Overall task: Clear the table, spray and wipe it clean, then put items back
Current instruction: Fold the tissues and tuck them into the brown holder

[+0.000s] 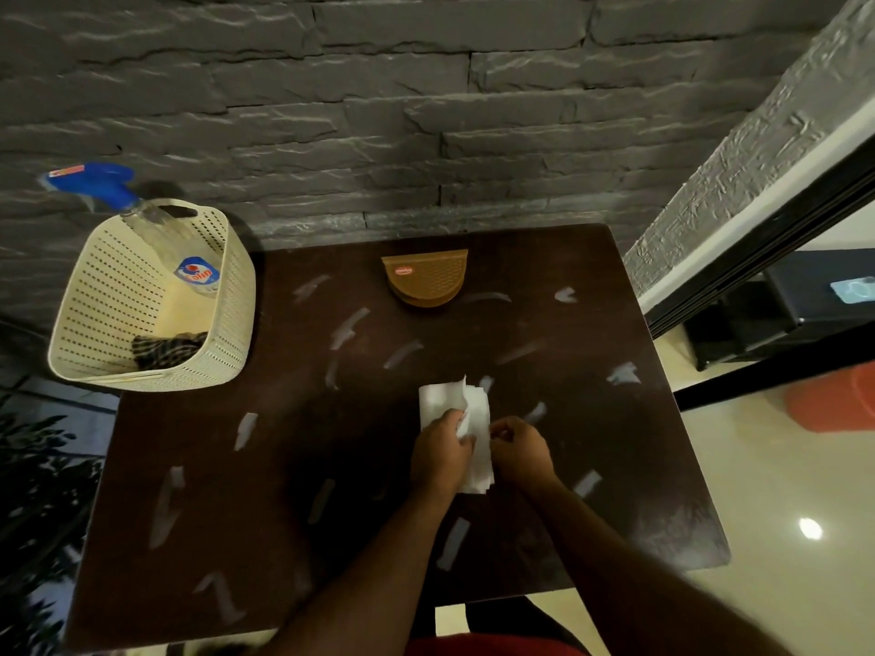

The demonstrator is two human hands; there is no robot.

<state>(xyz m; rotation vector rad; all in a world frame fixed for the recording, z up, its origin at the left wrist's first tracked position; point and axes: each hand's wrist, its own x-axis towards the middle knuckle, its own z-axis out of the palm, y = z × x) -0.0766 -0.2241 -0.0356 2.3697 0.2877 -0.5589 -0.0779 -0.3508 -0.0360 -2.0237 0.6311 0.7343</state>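
A dark brown table (293, 466) fills the middle of the view, streaked with pale marks. Over its centre my left hand (440, 454) and my right hand (521, 449) both grip a stack of white paper napkins (447, 400), the left on its left side, the right on its right edge. A brown napkin holder (426, 277) stands at the table's far edge, apart from the hands. A spray bottle (142, 215) with a blue trigger head leans in a cream perforated basket (147, 295) at the table's far left corner, over a dark checked cloth (165, 350).
A grey stone wall (426, 111) rises right behind the table. To the right lie a glossy pale floor (781, 490), an orange container (833, 404) and dark furniture (795, 300). Dark plant leaves (33, 466) stand at the left.
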